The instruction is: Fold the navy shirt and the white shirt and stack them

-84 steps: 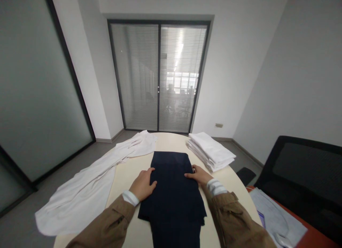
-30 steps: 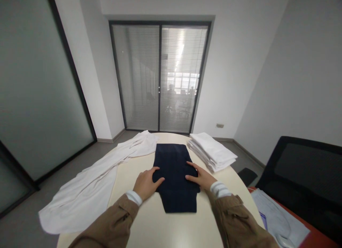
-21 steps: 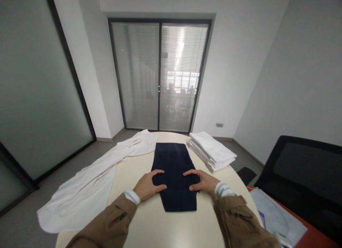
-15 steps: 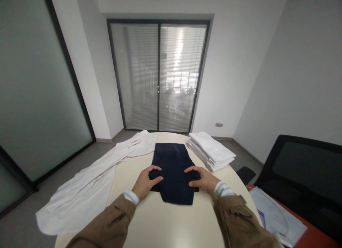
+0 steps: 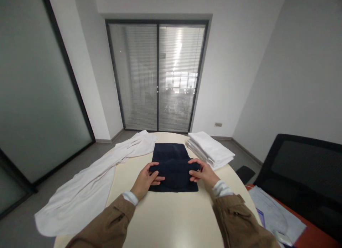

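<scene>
A folded navy cloth [image 5: 171,151] lies in the middle of the round table; whether it is a garment I cannot make out. Its near part is doubled back over the rest, making a thick fold across the middle. My left hand [image 5: 147,177] pinches the left end of this fold between thumb and fingers. At the right end, my right hand [image 5: 203,174] grips the same fold, thumb below and fingers on top. Both hands are closed on the fabric, and the cloth's far half lies flat.
White fabric [image 5: 91,184] is spread along the table's left side, hanging over its edge. A stack of folded white cloths [image 5: 210,148] sits at the back right of the table [image 5: 171,223]. To the right stand a black mesh chair [image 5: 301,173] and papers [image 5: 275,208] on a red surface.
The near flap of the navy cloth, which stuck out toward me, has been folded up and away. Both hands have risen slightly with the fold, and the fingers have closed more.
</scene>
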`<action>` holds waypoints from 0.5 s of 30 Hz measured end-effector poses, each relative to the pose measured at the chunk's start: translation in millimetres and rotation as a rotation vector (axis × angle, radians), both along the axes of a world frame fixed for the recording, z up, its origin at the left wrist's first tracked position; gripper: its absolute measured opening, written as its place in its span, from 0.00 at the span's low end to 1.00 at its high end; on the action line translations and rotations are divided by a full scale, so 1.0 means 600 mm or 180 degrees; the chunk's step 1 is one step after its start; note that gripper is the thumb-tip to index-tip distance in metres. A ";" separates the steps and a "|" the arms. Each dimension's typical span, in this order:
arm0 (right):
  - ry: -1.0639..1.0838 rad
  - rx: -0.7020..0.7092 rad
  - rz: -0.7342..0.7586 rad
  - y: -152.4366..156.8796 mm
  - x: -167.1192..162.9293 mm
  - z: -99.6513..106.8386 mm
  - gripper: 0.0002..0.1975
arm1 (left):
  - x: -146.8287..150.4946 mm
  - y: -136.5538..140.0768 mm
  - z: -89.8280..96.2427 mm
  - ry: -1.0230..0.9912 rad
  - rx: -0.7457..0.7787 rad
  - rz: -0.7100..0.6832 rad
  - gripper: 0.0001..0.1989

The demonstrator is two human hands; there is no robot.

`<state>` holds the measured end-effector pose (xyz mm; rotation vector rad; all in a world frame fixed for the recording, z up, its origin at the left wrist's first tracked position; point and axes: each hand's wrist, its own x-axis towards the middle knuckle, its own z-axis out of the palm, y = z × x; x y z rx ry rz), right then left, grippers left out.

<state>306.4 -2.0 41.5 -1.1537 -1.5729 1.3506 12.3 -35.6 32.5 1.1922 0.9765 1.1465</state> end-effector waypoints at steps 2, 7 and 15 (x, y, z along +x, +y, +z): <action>0.0161 -0.0009 -0.0016 0.000 0.000 0.003 0.37 | -0.001 0.000 -0.001 -0.0072 0.0075 -0.0019 0.32; 0.0443 0.0016 0.0040 -0.004 0.000 0.011 0.32 | -0.002 0.007 -0.006 -0.0202 0.0196 0.0064 0.34; 0.0054 0.0017 0.0154 0.005 0.015 0.000 0.29 | -0.007 0.013 -0.012 -0.0120 0.0139 0.0181 0.34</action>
